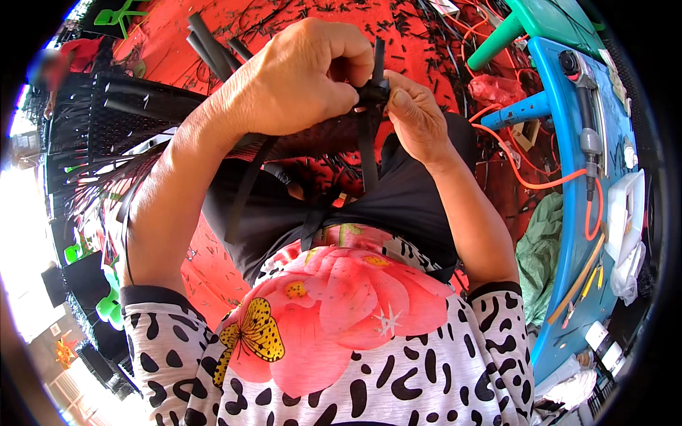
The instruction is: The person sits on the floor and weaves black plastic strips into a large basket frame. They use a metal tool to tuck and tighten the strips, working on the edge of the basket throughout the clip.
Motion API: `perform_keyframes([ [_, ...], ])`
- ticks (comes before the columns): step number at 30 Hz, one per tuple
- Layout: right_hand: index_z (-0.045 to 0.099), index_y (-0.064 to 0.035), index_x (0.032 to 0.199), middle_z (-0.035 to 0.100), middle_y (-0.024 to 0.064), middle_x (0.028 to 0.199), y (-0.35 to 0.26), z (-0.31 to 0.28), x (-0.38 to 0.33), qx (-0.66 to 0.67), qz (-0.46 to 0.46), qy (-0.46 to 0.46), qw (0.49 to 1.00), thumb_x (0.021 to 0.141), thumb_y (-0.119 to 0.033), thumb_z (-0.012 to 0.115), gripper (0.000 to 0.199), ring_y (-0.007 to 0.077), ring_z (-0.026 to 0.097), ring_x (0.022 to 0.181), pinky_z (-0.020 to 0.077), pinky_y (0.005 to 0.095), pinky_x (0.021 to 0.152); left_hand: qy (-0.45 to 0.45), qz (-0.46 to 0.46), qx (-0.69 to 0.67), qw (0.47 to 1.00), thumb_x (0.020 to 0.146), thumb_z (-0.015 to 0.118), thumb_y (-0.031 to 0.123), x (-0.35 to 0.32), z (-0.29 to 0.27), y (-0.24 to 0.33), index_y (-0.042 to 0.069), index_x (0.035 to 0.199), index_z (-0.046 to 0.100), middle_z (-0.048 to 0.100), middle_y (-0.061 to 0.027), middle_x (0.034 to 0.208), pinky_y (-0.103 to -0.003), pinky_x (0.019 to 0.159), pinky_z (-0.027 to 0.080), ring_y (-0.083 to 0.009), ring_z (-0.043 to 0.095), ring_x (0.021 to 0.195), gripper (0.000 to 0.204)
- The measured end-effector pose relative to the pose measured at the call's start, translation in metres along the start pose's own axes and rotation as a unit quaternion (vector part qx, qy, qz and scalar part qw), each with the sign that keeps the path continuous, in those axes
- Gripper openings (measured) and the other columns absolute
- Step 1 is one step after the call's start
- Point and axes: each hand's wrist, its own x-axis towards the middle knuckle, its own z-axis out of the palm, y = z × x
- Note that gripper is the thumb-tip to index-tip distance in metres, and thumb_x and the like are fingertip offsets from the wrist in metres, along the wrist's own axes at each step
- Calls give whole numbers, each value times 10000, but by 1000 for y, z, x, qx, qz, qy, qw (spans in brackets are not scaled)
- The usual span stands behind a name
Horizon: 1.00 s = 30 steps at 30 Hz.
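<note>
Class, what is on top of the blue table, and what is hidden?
On the blue table: a grey tool, a wooden stick, a white tray, among others. The surface beneath the tray is hidden.

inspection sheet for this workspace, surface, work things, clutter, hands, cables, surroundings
Surface: blue table at right, bearing a power tool and white tray.
Work things: black strip between the hands; loose strips at left.
Clutter: dark scraps scattered over the red floor.
Hands: left hand and right hand both grip the black strip.
Cables: orange cord crosses the floor and reaches the blue table.
Surroundings: green table, crumpled green cloth.
</note>
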Motion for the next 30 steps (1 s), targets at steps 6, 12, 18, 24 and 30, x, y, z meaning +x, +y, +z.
perform_keyframes([
  [6,595,-49,1002,458,-106,802,1,-5,0,-7,20,-3,1000,897,-476,575,440,8,356,740,298,178,653,-44,-36,-72,996,684,619,42,4,-6,-5,25,759,511,449,21,723,-241,604,364,-76,431,670,133],
  [12,585,-39,1017,456,-94,798,-11,2,-3,3,37,-21,999,905,-435,586,411,7,374,750,322,175,641,-19,-56,-54,997,720,783,164,0,8,-6,40,789,519,425,44,696,-221,564,348,-43,398,644,300],
  [18,580,-32,1011,457,-82,814,-17,3,-4,2,77,-34,996,896,-436,600,421,6,373,749,317,175,618,-46,-80,-66,994,754,755,211,-3,3,-2,30,744,539,415,51,638,-234,519,330,-49,361,587,282],
  [24,579,-51,964,422,-86,791,-15,3,-3,13,78,-45,996,878,-477,605,436,11,343,718,292,185,600,-99,-108,31,989,825,688,361,-5,-4,1,16,654,530,335,29,538,-266,477,291,-65,316,532,416],
  [30,581,-67,935,409,-85,781,-19,5,-4,-9,65,-54,996,892,-488,575,423,20,333,716,292,194,615,-49,-58,-8,997,911,588,356,-11,3,-2,8,683,549,340,15,552,-273,475,292,-67,311,537,418],
])
